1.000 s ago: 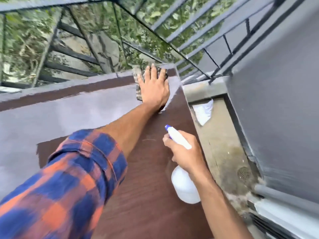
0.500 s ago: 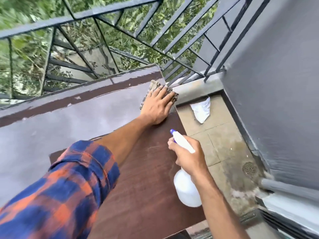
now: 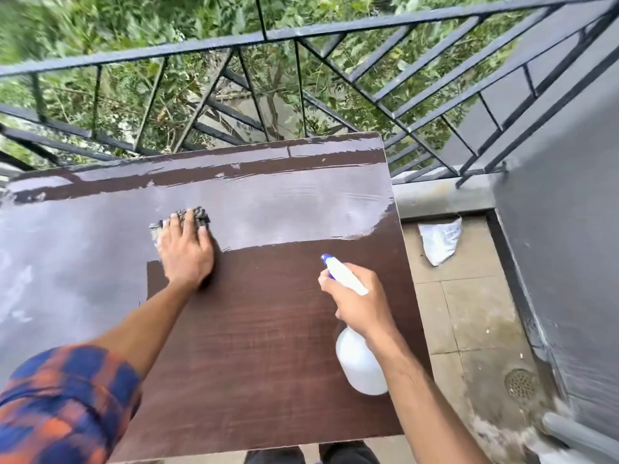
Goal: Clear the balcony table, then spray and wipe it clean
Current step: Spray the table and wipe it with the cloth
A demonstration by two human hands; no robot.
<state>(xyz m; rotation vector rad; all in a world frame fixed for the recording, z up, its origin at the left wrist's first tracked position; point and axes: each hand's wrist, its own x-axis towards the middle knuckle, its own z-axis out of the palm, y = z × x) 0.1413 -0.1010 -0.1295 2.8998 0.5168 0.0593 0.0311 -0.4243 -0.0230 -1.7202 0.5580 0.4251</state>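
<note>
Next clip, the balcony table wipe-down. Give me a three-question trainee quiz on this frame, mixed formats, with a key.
1. True or false: the left hand presses a cloth flat on the table.
2. Multiple choice: the spray bottle in the right hand is
A. lying on the floor
B. held over the table's right side, nozzle aimed towards the railing
C. standing upright on the table's far edge
3. Fill in: the crumpled white bag lies on the balcony ____, right of the table.

Key: 1 true; 2 B; 3 floor
</note>
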